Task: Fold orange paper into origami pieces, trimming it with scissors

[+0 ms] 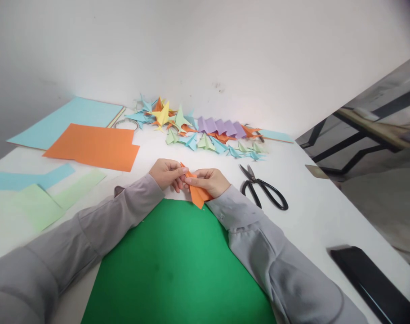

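Note:
A small folded piece of orange paper (198, 197) is held between my two hands, above the far edge of a green sheet (181, 256). My left hand (167, 174) pinches its upper tip between thumb and fingers. Wrapped round its middle is my right hand (210, 181), thumb on top. Two pointed orange flaps hang down below the right thumb. The fingers partly hide the folds. Black-handled scissors (259, 183) lie to the right of my right hand, blades slightly apart.
Folded paper birds (162, 114) and purple pleated paper pieces (221, 127) line the wall. Left lie an orange sheet (93, 146), a blue sheet (66, 121), a roll of tape (126, 124) and green paper pieces (39, 207). A black case-like object (376, 283) sits at front right.

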The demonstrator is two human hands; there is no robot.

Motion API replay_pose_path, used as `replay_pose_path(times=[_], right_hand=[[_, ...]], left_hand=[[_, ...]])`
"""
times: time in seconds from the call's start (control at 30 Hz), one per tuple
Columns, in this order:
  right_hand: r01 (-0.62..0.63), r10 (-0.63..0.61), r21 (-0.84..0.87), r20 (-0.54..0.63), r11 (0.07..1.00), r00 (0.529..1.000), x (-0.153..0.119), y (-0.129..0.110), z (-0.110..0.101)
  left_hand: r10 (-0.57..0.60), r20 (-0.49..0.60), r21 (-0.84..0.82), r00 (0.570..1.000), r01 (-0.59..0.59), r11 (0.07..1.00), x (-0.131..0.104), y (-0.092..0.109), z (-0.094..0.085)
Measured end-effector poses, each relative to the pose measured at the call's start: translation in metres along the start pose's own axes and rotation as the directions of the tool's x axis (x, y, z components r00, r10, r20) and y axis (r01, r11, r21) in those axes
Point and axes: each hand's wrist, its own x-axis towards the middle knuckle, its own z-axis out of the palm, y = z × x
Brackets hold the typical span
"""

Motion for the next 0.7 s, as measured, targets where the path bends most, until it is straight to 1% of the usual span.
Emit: replay_pose_path(times=[0.23,0.4,0.6,0.7], right_hand=[[-0.031,0.031,-0.011,0.006,0.999,0.999,-0.0019,-0.0052,0.0021],[-0.015,0.015,0.003,0.016,1.0,1.0,-0.0024,-0.0051,0.0029],[-0.036,0.036,0.019,-0.014,0.999,0.999,-0.0023,-0.004,0.0023],[-0.052,0.052,0.02,-0.016,0.998,0.999,-0.0029,-0.0051,0.0016]], left_hand=[[0.042,0.01,0.048,0.999,-0.042,0.998,-0.0014,-0.0025,-0.0007],[0.042,0.029,0.042,0.999,-0.043,0.998,-0.0006,-0.0036,-0.0021],[-0.04,0.073,-0.064,0.997,0.044,0.997,-0.0009,0.0003,-0.0019],[-0.058,0.071,-0.093,0.996,0.065,0.994,-0.001,0.0015,-0.0006]])
